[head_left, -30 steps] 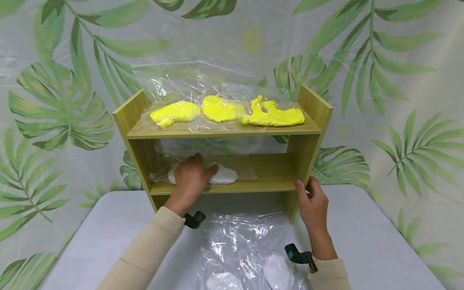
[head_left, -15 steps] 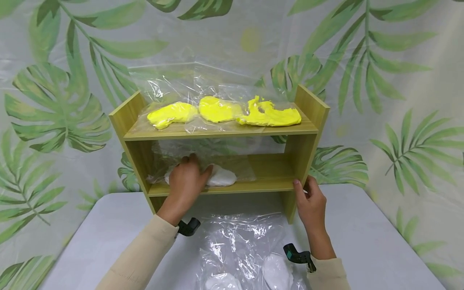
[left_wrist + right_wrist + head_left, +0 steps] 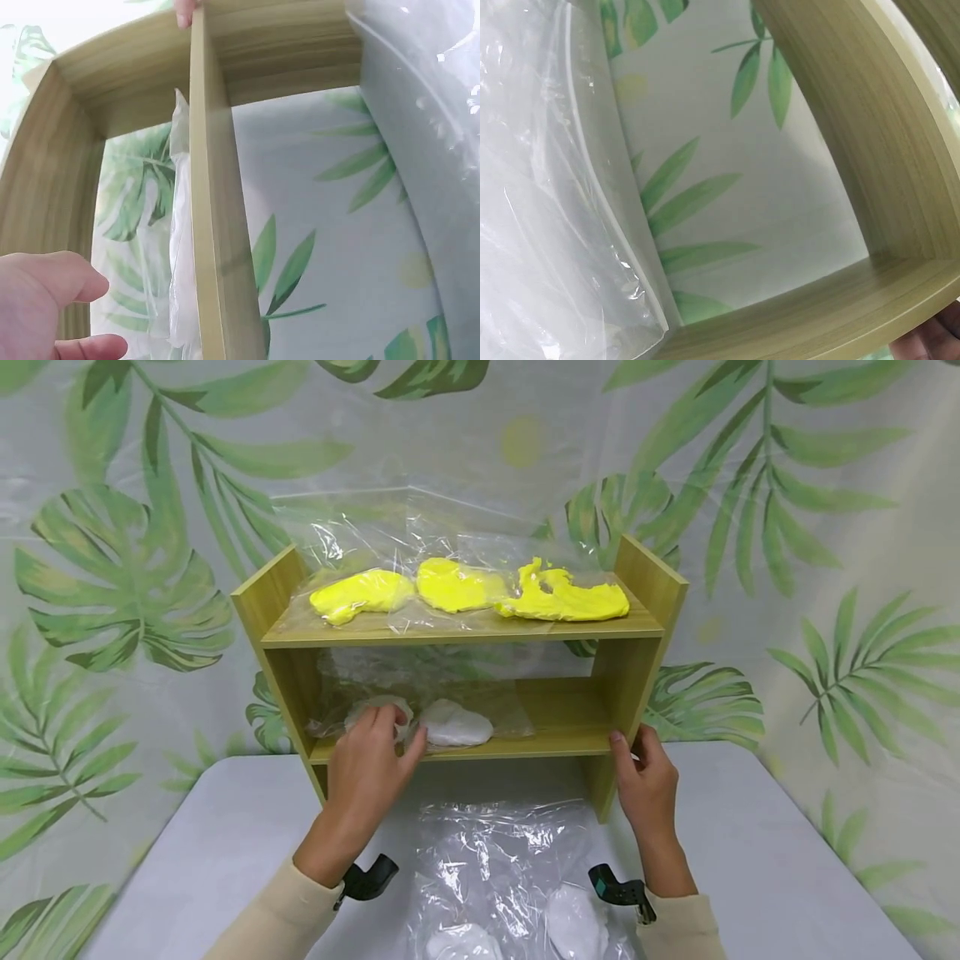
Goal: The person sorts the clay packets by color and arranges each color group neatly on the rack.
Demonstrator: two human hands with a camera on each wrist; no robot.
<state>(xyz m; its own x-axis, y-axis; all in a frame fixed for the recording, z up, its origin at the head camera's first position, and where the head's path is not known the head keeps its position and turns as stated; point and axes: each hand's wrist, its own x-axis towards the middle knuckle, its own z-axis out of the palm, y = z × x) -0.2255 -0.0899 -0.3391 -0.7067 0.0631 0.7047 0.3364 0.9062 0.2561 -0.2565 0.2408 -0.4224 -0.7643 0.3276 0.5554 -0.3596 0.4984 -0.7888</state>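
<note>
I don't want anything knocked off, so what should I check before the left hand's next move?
1. Left hand holding nothing: ok, nothing in its grasp.
2. Shelf unit steadied: ok, the right hand grips its right side panel.
3. Bagged white lumps supported: ok, both lie on the middle board.
4. Yellow lumps supported: ok, all three on the top board.
5. Lower plastic bag fully in view: not ok, the head view cuts it off.
6. That bag sealed: cannot tell.

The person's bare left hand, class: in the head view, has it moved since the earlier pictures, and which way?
Yes: the left hand has moved down and leftward relative to the light-brown, boxy wooden shelf unit.
</note>
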